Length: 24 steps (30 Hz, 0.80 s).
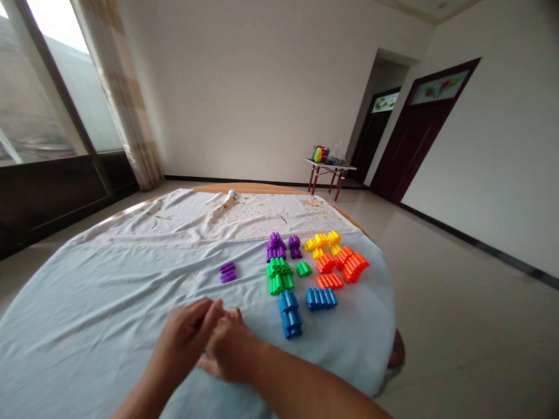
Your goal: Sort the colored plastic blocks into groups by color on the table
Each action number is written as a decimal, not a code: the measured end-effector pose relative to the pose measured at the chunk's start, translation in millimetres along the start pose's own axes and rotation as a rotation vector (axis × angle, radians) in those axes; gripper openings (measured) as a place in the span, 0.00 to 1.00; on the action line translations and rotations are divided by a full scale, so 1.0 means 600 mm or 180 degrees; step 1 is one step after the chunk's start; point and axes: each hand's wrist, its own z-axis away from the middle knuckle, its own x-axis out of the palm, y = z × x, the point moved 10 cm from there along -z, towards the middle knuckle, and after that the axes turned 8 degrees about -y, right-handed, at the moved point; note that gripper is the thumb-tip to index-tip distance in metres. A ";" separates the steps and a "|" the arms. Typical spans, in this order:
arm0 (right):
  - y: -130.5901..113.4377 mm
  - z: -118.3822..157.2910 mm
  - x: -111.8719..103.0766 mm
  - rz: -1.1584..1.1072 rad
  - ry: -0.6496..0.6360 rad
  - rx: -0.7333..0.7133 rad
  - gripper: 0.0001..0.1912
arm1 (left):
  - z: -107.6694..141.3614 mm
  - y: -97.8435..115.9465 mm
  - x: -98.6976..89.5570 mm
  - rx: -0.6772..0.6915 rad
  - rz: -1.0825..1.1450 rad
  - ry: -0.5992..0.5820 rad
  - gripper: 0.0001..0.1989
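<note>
My left hand (187, 329) and my right hand (229, 343) meet over the near part of the cloth, fingers closed together; whatever they hold is hidden. Beyond them lie small purple pieces (227, 272). To the right stand purple blocks (276, 247), a smaller purple group (295, 247), green blocks (280, 276), a small green piece (304, 269) and a blue stack (290, 314). Another blue row (322, 298) lies right of that stack. Orange blocks (351, 265) and yellow blocks (322, 241) are grouped farther right.
A pale blue cloth (131, 291) and a patterned white cloth (262, 215) cover the round table. A small side table (332, 166) with a colourful bag (320, 154) stands by the far wall. Something dark (396, 352) shows beside the table's right edge.
</note>
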 end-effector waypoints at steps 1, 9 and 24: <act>-0.003 0.001 -0.003 -0.0039 -0.0009 -0.0008 0.14 | -0.006 -0.041 -0.022 -0.0262 0.0046 0.0307 0.20; -0.007 0.020 -0.021 -0.0163 0.0046 -0.0374 0.14 | -0.006 -0.213 -0.075 -0.1340 -0.0275 0.0927 0.19; 0.011 0.035 -0.026 -0.0497 0.0026 -0.0031 0.23 | -0.012 -0.248 -0.039 -0.1694 -0.1077 0.0210 0.24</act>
